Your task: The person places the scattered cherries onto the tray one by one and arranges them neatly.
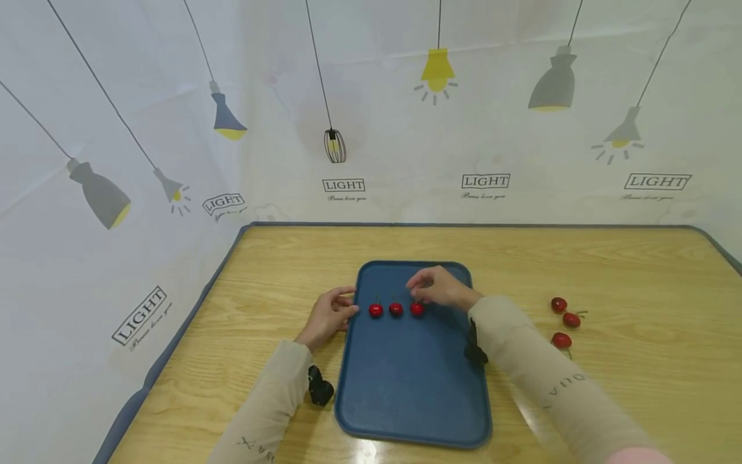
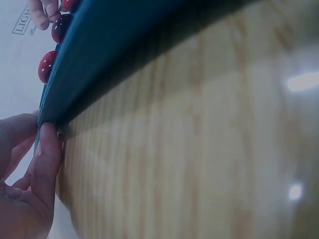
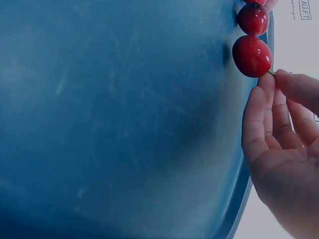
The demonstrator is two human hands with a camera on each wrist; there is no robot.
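A blue tray [image 1: 413, 386] lies on the table, with three red cherries in a row across its far part. My left hand [image 1: 330, 316] holds the tray's left rim; in the left wrist view, thumb [image 2: 48, 149] and fingers meet at that edge. At the row's right end, my right hand [image 1: 438, 287] pinches the green stem of a cherry [image 1: 417, 310]. That cherry [image 3: 252, 56] appears close up in the right wrist view, beside the middle cherry [image 3: 253, 19]. The left cherry [image 1: 375, 310] and middle cherry [image 1: 395, 309] stand with stems pointing away from me.
Three more cherries lie on the wooden table [image 1: 637, 386] right of the tray: a far cherry [image 1: 559, 305], one beside it [image 1: 571, 319] and a nearer cherry [image 1: 561, 340]. A white curtain [image 1: 394, 129] printed with lamps hangs behind the table and along its left side.
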